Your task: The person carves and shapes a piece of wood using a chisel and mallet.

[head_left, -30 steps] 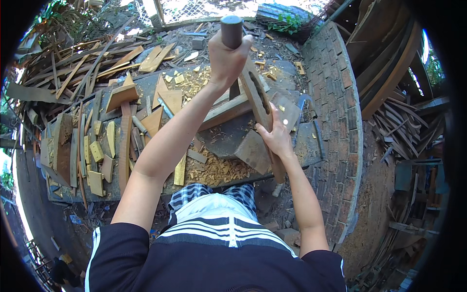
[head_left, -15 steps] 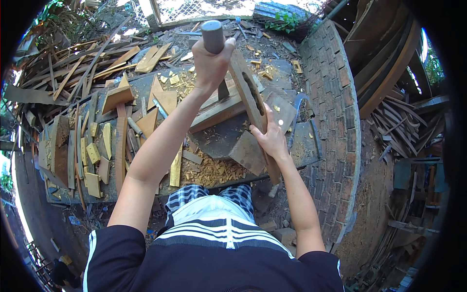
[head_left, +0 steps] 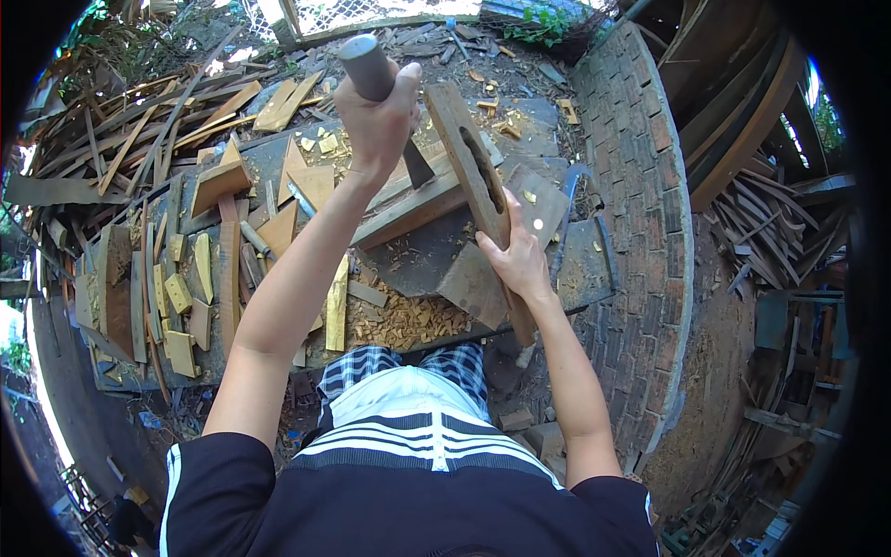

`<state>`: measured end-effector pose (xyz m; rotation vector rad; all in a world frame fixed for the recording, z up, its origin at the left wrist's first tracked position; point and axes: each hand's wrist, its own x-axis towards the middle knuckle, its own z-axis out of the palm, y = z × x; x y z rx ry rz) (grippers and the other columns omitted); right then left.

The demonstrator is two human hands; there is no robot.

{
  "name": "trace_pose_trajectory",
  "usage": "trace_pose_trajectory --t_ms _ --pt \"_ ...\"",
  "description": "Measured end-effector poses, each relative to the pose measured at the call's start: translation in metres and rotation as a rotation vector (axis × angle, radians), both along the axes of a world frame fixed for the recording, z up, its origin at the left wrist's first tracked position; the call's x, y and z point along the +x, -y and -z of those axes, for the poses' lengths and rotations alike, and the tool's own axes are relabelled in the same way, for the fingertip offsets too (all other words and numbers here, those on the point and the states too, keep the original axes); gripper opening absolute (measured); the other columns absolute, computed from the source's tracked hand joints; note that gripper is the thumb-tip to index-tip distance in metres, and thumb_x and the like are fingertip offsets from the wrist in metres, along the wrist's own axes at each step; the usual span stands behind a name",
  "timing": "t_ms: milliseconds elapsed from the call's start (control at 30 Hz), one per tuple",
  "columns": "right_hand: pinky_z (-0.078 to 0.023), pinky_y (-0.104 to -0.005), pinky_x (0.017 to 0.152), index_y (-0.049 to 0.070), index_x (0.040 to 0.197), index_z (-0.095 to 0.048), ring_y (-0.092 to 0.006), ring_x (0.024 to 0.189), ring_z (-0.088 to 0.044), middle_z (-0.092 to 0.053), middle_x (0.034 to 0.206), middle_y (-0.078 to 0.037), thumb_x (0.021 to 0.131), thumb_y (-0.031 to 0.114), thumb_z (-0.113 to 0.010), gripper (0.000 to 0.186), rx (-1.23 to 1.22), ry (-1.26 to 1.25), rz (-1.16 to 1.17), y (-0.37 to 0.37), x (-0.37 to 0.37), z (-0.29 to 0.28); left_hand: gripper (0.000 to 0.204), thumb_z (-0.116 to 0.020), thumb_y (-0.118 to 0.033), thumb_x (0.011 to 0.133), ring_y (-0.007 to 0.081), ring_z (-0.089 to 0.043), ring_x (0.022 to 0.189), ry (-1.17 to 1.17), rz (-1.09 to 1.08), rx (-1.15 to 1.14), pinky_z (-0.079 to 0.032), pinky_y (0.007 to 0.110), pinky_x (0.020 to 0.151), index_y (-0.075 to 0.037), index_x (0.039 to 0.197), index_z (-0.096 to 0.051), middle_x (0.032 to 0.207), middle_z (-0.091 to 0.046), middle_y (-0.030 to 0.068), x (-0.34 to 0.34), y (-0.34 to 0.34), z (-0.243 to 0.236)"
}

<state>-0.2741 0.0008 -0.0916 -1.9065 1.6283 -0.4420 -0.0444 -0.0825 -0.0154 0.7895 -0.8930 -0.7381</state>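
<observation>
My left hand [head_left: 379, 125] is wrapped round the thick grey handle of a chisel [head_left: 419, 167]. The chisel tilts, its handle end toward the upper left and its blade down at the top of a wooden beam [head_left: 408, 218]. To the right, my right hand [head_left: 520, 255] grips a long wooden bar [head_left: 464, 144] with a dark oblong hollow in its side. Standing aslant, the bar passes in front of the beam's right part. Under the beam is a dark block [head_left: 418, 265], and a brown board [head_left: 473, 288] lies by the bar's lower half.
The low worktable [head_left: 613, 265] carries wood chips [head_left: 408, 320], yellow offcuts [head_left: 179, 292] and upright planks [head_left: 230, 288] on its left. A curved blue-grey metal tool [head_left: 568, 218] lies at right. Beyond runs a brick ledge [head_left: 636, 186]; a scrap-wood pile [head_left: 121, 139] fills the far left.
My left hand has shifted left, and the chisel's handle end leans further left. The bar's upper end has moved slightly left, with my right hand still on it.
</observation>
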Motion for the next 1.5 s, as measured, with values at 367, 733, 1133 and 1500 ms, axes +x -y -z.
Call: trace_pose_trajectory --t_ms 367,733,1133,1500 --pt "-0.05 -0.0518 0.088 0.026 0.15 -0.02 -0.0486 0.098 -0.062 -0.066 0.109 -0.028 0.083 0.034 -0.066 0.082 0.024 0.006 -0.021 0.0 0.006 -0.006 0.015 -0.069 -0.011 0.082 0.0098 -0.058 0.057 0.235 -0.124 -0.018 -0.046 0.027 0.049 -0.006 0.079 -0.056 0.064 -0.058 0.001 -0.004 0.002 0.009" --pt "-0.049 -0.0356 0.088 0.004 0.146 -0.033 -0.0223 0.101 -0.058 -0.054 0.122 -0.016 0.085 0.023 -0.064 0.072 -0.325 0.591 -0.086 0.013 0.025 -0.191 0.021 -0.068 -0.012 0.078 0.0172 -0.068 0.069 0.418 -0.16 -0.068 -0.054 0.032 0.064 -0.003 0.097 -0.062 0.077 -0.068 0.0109 -0.018 -0.007 -0.007" --pt "-0.043 -0.0319 0.086 0.005 0.146 -0.036 -0.0184 0.093 -0.054 -0.057 0.108 -0.015 0.082 0.034 -0.06 0.074 -0.241 0.39 -0.233 0.0 0.045 -0.262 0.018 -0.065 -0.01 0.076 0.019 -0.066 0.064 0.322 -0.165 -0.037 -0.051 0.032 0.062 -0.002 0.092 -0.061 0.071 -0.064 0.0112 -0.014 -0.01 -0.002" --pt "-0.046 -0.036 0.092 0.007 0.146 -0.035 -0.0237 0.104 -0.058 -0.056 0.121 -0.014 0.084 0.034 -0.063 0.073 -0.188 0.388 -0.242 -0.002 0.036 -0.213 0.022 -0.068 -0.012 0.076 0.019 -0.064 0.069 0.357 -0.101 -0.071 -0.051 0.034 0.067 -0.002 0.095 -0.061 0.077 -0.066 0.0103 -0.014 -0.011 -0.002"
